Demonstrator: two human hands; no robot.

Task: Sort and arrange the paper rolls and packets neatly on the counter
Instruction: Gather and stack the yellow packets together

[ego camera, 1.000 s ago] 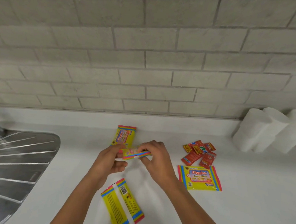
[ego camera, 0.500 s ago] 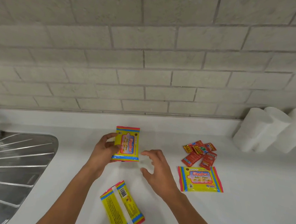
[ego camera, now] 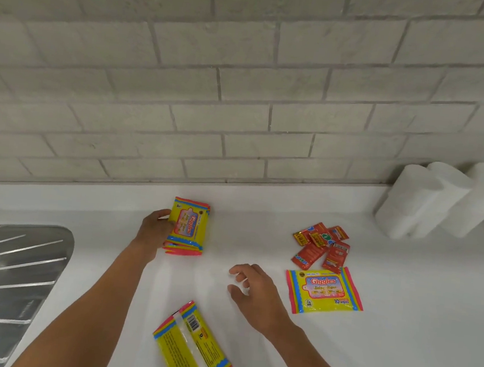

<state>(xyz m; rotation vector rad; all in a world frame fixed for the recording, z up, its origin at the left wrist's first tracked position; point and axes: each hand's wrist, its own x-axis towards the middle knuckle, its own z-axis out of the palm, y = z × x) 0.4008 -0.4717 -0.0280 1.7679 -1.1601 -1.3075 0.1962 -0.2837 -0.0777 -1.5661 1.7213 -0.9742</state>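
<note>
Two yellow wipe packets [ego camera: 188, 228] are lying stacked near the wall, the left hand [ego camera: 153, 229] gripping their edge, fingers curled round it, squaring the pile. The right hand [ego camera: 255, 291] is hovering loose-fingered, holding nothing. Likely next: gathering the face-down packet [ego camera: 192, 345] and the face-up packet [ego camera: 323, 290]. Glossy, crinkly film, flat and slippery. Red sachets [ego camera: 319, 245] and soft white paper rolls [ego camera: 440, 199] are waiting on the bench [ego camera: 398, 331].

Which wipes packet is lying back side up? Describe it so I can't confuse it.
On the white counter, look nearest the camera, between the person's forearms. The yellow packet there lies diagonally, showing a barcode and clear strip instead of the Giggles logo.
</note>
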